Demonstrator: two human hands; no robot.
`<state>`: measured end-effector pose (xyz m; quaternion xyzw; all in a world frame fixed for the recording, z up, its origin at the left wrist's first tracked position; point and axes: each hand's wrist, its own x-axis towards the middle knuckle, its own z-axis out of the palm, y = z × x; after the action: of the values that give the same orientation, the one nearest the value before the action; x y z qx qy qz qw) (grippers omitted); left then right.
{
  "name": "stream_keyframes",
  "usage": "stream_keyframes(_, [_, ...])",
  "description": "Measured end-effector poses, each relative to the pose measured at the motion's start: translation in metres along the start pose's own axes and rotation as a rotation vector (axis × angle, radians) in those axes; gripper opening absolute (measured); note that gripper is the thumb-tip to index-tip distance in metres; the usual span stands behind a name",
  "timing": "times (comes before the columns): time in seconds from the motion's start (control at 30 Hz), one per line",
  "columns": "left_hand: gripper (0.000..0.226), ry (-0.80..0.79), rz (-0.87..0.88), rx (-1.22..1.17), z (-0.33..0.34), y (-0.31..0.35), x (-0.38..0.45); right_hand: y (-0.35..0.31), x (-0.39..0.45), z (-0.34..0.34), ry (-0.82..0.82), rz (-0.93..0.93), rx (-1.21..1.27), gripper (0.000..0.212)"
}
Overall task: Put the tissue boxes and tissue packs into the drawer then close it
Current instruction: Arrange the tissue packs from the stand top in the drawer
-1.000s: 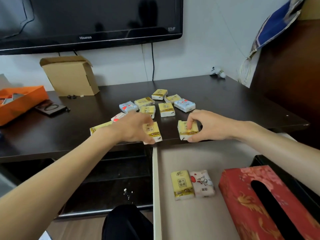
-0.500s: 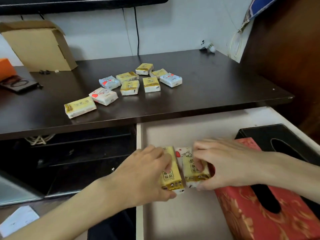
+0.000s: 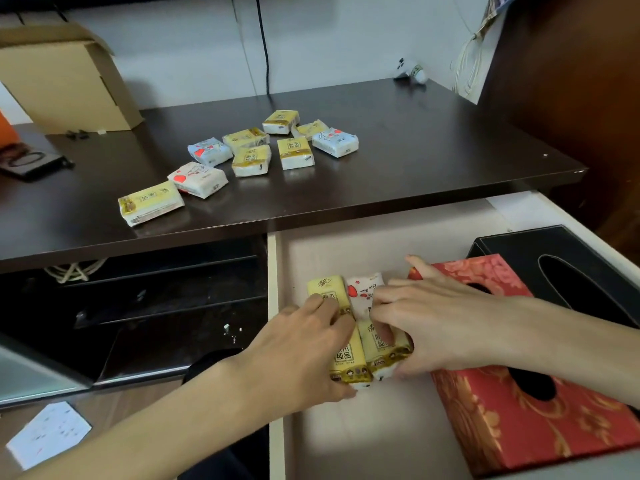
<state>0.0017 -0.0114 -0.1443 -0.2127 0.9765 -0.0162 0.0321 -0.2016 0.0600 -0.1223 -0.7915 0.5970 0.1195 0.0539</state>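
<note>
The drawer stands pulled out under the dark table. My left hand grips a yellow tissue pack low over the drawer floor. Beside it, my right hand grips a second yellow pack. Just behind them lie another yellow pack and a white pack with red hearts. A red tissue box and a black tissue box sit at the drawer's right. Several loose packs lie on the table top.
A cardboard box stands at the table's back left, with a dark flat object near it. A black cable hangs down the wall. Dark open shelves lie left of the drawer. White paper is on the floor.
Both hands lifted a yellow pack each from the table's front edge and brought them down into the drawer, in front of the two packs lying there. The view tilted downward.
</note>
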Motion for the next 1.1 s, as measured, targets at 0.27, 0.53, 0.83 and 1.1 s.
stream_keyframes(0.27, [0.064,-0.020,0.013,0.002,0.003,0.000,0.001,-0.005,0.002,0.002,-0.038,0.012,-0.037,0.050])
stream_keyframes(0.53, [0.069,-0.016,0.041,-0.028,0.003,-0.005,0.007,-0.005,0.003,0.000,-0.023,0.007,-0.005,0.047])
stream_keyframes(0.83, [0.022,0.318,-0.122,-0.230,-0.050,-0.057,-0.008,0.018,0.024,-0.048,0.508,0.071,0.436,0.020])
stream_keyframes(1.1, [0.006,0.464,-0.385,-0.352,-0.081,-0.151,-0.006,0.046,0.138,-0.103,0.598,0.128,0.741,0.011])
